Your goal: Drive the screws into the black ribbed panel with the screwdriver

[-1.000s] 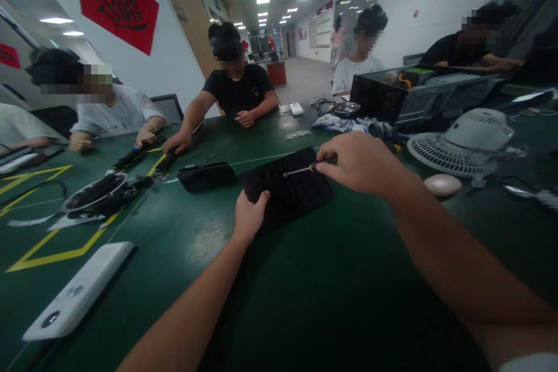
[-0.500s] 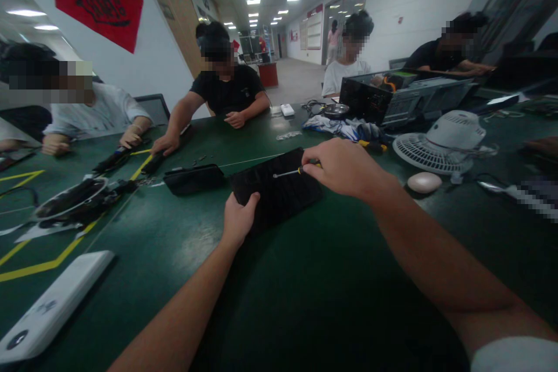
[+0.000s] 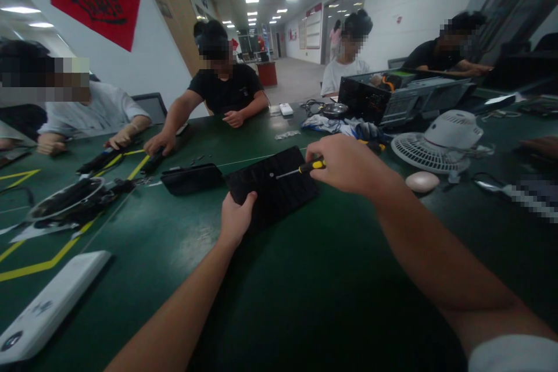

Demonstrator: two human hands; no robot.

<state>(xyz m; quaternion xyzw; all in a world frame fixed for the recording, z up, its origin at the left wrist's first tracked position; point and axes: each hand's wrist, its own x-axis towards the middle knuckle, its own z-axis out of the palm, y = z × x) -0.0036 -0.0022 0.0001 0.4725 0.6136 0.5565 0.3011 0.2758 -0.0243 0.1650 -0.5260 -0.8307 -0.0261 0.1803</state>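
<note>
A flat black panel (image 3: 288,186) lies tilted before me, its details too dark to make out. My left hand (image 3: 235,215) grips its near left edge, thumb on top. Between the fingers of my right hand (image 3: 344,163) is a screwdriver (image 3: 307,167) with a yellow and black handle, held over the panel. The shaft slants left, and its tip stops just beside a small round silvery spot (image 3: 271,174), perhaps a screw head. Left of the panel stands a black box-like part (image 3: 192,179).
White elongated casing (image 3: 54,305) at near left; a cable-wrapped ring assembly (image 3: 72,197) beyond it. To the right are a white fan-like housing (image 3: 451,136), a pale oval object (image 3: 422,182) and an open computer case (image 3: 405,99). Several people sit around the green table (image 3: 174,279).
The screwdriver's tip has come slightly away from the silvery spot, and more of its handle shows as my right fingers have shifted. My left hand keeps its hold on the panel.
</note>
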